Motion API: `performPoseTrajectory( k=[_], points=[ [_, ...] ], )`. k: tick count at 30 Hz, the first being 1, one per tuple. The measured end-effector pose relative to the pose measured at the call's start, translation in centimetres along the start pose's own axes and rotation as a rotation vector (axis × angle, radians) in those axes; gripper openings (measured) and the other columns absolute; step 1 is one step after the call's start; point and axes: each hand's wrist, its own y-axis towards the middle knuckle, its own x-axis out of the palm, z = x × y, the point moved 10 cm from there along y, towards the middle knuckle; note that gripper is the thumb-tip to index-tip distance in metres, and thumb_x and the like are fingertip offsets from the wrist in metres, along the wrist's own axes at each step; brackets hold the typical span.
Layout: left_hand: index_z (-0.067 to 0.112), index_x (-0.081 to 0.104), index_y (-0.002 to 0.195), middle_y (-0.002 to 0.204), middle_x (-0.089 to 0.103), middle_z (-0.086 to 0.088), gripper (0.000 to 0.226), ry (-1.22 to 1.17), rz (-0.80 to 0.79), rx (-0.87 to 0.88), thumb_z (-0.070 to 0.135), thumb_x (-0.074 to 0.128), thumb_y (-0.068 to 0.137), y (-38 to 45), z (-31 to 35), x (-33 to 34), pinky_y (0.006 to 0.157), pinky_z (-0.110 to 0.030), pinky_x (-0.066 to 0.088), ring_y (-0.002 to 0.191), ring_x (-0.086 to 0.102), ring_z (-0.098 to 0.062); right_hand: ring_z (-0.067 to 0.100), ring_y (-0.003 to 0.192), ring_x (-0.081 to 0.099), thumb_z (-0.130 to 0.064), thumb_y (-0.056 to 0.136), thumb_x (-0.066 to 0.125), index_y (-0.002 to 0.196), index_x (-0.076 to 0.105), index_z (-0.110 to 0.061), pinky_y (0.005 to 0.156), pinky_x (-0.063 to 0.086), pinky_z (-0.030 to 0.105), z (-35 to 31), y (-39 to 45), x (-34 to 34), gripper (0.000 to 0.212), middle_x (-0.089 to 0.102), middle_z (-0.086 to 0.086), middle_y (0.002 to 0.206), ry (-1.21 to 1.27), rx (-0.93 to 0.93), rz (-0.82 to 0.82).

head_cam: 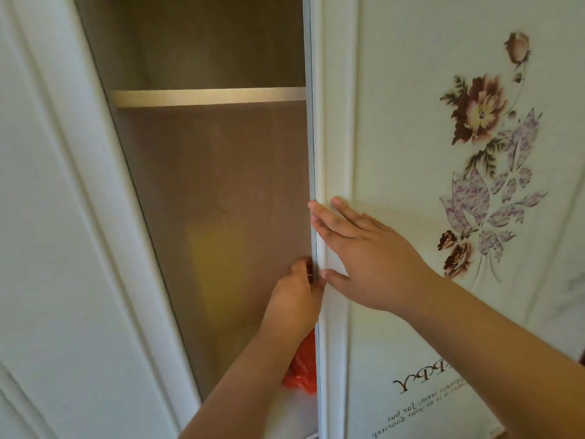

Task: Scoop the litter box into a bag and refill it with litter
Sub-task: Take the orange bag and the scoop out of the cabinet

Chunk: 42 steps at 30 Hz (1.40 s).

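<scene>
Two hands are seen: the left hand (296,299) at six o'clock and the right hand (367,248) just beside it at four o'clock. Two cupboard doors are counted, a white door (57,248) at nine o'clock and a flowered door (411,122) at three o'clock. One shelf (209,97) is counted at twelve o'clock, and one orange bag (304,369) at six o'clock.

Door panel (411,153): smooth, slightly glossy, printed flowers.
Door edge strip (311,137): looks like matt metal.
Inner wall (215,172): matt brown, wood-like board.
Shelf (209,97): same board, pale edge.
Bag (302,369): thin orange plastic, crinkled, shiny.

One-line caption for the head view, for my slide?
Right hand flat on flowered door, left hand gripping its edge.
</scene>
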Motion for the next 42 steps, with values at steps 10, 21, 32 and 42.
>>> performPoseTrajectory(
  k=[10,21,32,42],
  points=[
    [0.02,0.052,0.122,0.11,0.061,0.0,0.022,0.035,-0.031,0.057,0.03,0.053,0.103,4.2,5.2,7.7,0.062,-0.023,0.044,0.086,0.062,-0.016,0.007,0.154,-0.017,-0.066,0.094,0.046,0.163,-0.001,-0.027,0.126,0.017,0.036,9.2,-2.0,1.0,0.092,-0.03,-0.025,0.161,0.018,0.069,-0.011],
    [0.02,0.049,0.135,0.124,0.062,0.002,0.034,-0.045,-0.05,0.086,0.032,0.054,0.104,8.9,10.4,16.6,0.09,-0.035,0.056,0.112,0.064,-0.015,-0.001,0.152,-0.016,-0.046,0.101,0.048,0.163,0.003,-0.03,0.114,0.042,0.034,19.4,-3.6,2.3,0.079,-0.028,-0.033,0.159,0.093,0.174,-0.016],
    [0.018,0.052,0.127,0.117,0.063,0.0,0.027,-0.039,-0.051,0.112,0.031,0.052,0.104,12.7,15.3,23.5,0.087,-0.035,0.056,0.101,0.066,-0.016,0.002,0.153,-0.015,-0.043,0.101,0.049,0.163,0.001,-0.028,0.115,0.04,0.034,27.9,-5.2,3.4,0.08,-0.029,-0.031,0.159,0.08,0.226,-0.042],
    [0.018,0.051,0.128,0.119,0.063,0.001,0.027,-0.034,-0.056,0.117,0.032,0.051,0.105,14.6,18.1,27.4,0.087,-0.028,0.054,0.102,0.065,-0.015,0.002,0.153,-0.015,-0.042,0.101,0.05,0.163,0.0,-0.03,0.117,0.037,0.033,33.0,-6.1,4.0,0.08,-0.03,-0.031,0.159,0.093,0.235,-0.038]
  ],
)
